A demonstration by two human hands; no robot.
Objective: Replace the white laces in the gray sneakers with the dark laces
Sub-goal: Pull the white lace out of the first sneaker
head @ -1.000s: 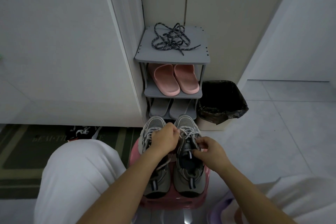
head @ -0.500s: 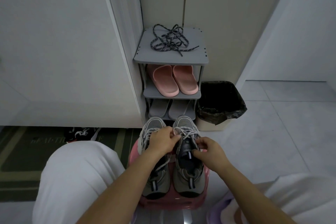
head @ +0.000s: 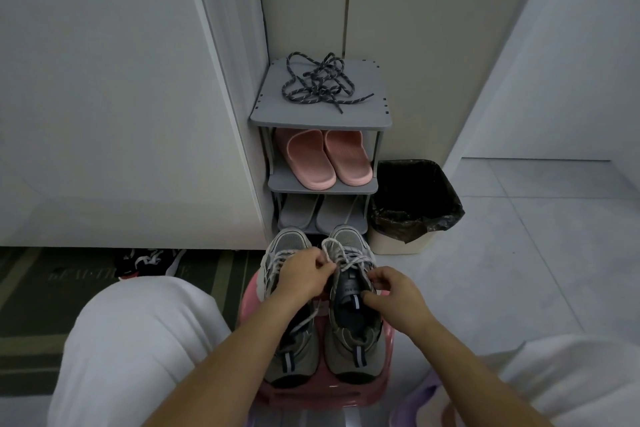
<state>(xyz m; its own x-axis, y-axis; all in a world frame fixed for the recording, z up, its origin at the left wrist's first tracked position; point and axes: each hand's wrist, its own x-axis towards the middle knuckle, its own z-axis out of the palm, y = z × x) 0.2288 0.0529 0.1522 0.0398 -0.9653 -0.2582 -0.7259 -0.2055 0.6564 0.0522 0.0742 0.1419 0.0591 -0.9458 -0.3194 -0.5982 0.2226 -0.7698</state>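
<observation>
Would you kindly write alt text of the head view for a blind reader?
A person's left hand and right hand pinch the white laces of one gray sneaker in a pair on a pink stool. Dark laces lie tangled atop the shoe rack behind.

Your gray sneakers point(head: 355, 340) stood side by side on the pink stool point(head: 311, 393), toes away from you, with the white laces point(head: 346, 256) threaded. The right shoe's laces were loosened and pinched by your left hand point(head: 304, 276) and right hand point(head: 394, 295). The dark laces point(head: 320, 87) lay tangled atop the gray rack point(head: 367, 114).
</observation>
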